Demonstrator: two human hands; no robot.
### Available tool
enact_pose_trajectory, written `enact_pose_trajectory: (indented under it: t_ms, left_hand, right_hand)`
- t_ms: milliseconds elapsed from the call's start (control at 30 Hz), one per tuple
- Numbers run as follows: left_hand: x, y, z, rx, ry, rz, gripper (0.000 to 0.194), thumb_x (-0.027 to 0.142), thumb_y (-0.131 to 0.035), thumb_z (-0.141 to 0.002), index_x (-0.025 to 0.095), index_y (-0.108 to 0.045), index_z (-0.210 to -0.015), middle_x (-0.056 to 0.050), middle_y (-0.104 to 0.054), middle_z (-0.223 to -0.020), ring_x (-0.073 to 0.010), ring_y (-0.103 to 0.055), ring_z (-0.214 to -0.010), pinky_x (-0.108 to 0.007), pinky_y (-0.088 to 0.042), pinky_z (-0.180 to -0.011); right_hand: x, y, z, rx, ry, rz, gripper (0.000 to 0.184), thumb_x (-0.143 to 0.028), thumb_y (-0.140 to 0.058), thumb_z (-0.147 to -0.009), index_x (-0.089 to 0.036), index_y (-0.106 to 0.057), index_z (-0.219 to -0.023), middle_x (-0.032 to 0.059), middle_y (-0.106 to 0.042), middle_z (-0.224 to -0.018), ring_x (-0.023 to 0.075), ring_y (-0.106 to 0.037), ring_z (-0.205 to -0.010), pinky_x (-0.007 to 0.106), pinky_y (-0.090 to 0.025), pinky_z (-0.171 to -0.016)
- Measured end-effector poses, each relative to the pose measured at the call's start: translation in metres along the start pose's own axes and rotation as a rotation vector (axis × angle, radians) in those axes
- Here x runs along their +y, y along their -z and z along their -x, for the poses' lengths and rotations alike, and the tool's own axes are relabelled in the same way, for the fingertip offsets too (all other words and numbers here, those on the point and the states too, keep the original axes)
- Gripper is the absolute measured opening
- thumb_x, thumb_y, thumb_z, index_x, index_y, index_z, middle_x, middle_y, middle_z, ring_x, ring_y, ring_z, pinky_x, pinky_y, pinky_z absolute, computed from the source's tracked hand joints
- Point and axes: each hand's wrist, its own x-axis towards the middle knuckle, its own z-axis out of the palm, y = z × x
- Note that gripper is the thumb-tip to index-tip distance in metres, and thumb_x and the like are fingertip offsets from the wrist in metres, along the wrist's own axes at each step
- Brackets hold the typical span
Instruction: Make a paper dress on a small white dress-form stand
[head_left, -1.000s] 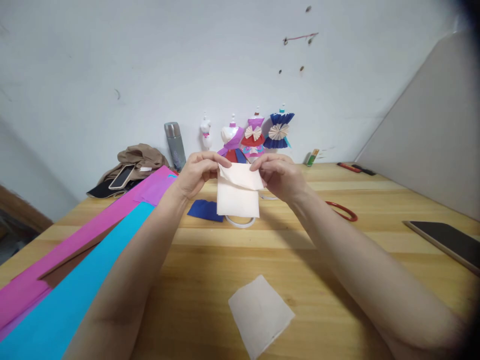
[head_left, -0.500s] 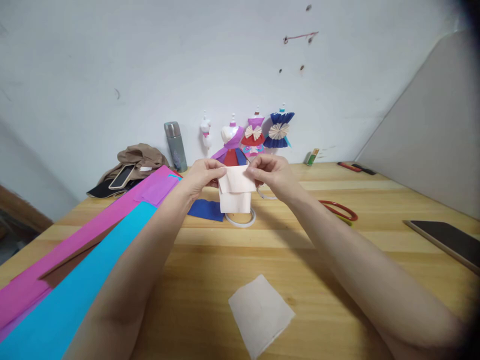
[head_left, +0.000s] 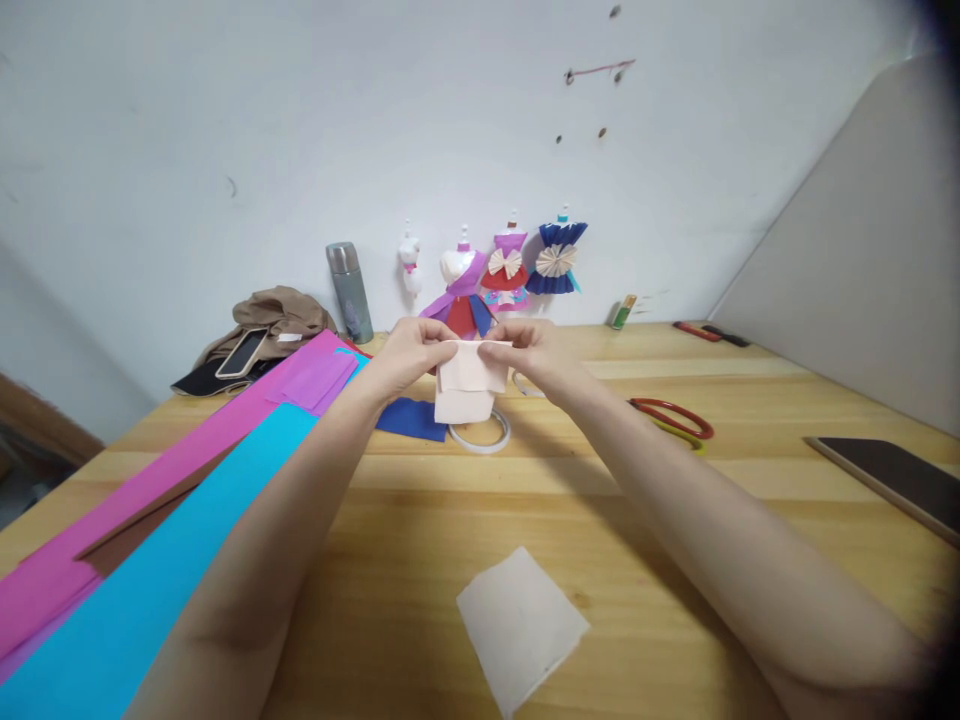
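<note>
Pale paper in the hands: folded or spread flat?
Folded: the pale paper shows a shorter layer over a longer one, its top edge pinched by the left hand and right hand.

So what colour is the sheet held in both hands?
The sheet is pale pinkish cream; the head view shows it best.

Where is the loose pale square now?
In the head view, the pale square lies on the table just right of centre, lower in frame than the held paper.

Matt folded paper (head_left: 466,378), smooth wooden table (head_left: 397,570), shiny metal bottle cap (head_left: 343,258), wrinkled cloth (head_left: 277,308).
</note>
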Motion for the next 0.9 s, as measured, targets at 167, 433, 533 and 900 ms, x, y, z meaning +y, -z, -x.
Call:
enact_pose_trajectory:
  t_ms: [167, 433, 533, 900]
  left_hand:
    - [-0.006, -0.001, -0.001, 0.030, -0.082, -0.061, 0.021, 0.025, -0.072, -0.072, 0.012, -0.074, -0.087, -0.004, -0.072, -0.081, -0.0152, -0.064, -0.075, -0.027, -0.049, -0.070]
    - [-0.011, -0.006, 0.001, 0.051, -0.126, -0.117, 0.021, 0.034, -0.073, -0.071, 0.013, -0.072, -0.071, 0.000, -0.063, -0.065, -0.0124, -0.054, -0.063, -0.025, -0.038, -0.059]
    - [-0.009, -0.006, 0.001, 0.050, -0.125, -0.120, 0.024, 0.038, -0.074, -0.069, 0.013, -0.071, -0.069, 0.000, -0.061, -0.064, -0.0122, -0.053, -0.063, -0.025, -0.037, -0.059]
    - [-0.014, -0.007, -0.003, 0.006, -0.032, 0.056, 0.030, 0.042, -0.080, -0.067, 0.015, -0.067, -0.062, 0.000, -0.060, -0.061, -0.0118, -0.051, -0.060, -0.026, -0.037, -0.059]
  right_hand:
    - [0.003, 0.001, -0.002, 0.037, 0.065, -0.016, 0.029, -0.036, -0.081, -0.077, -0.017, -0.062, -0.065, -0.0036, -0.065, -0.062, 0.0129, -0.065, -0.067, 0.027, -0.045, -0.063]
    - [0.011, 0.000, -0.005, -0.006, 0.125, -0.010, 0.031, -0.045, -0.080, -0.078, -0.020, -0.063, -0.070, -0.0009, -0.067, -0.067, 0.0168, -0.068, -0.069, 0.028, -0.049, -0.060]
    - [0.012, -0.003, -0.006, -0.028, 0.145, -0.026, 0.031, -0.050, -0.080, -0.078, -0.021, -0.067, -0.077, -0.0002, -0.071, -0.073, 0.0181, -0.070, -0.071, 0.028, -0.051, -0.059]
    - [0.006, -0.006, 0.000, -0.073, -0.053, -0.154, 0.030, -0.044, -0.083, -0.070, -0.018, -0.068, -0.072, 0.0010, -0.072, -0.068, 0.0162, -0.067, -0.066, 0.029, -0.046, -0.060]
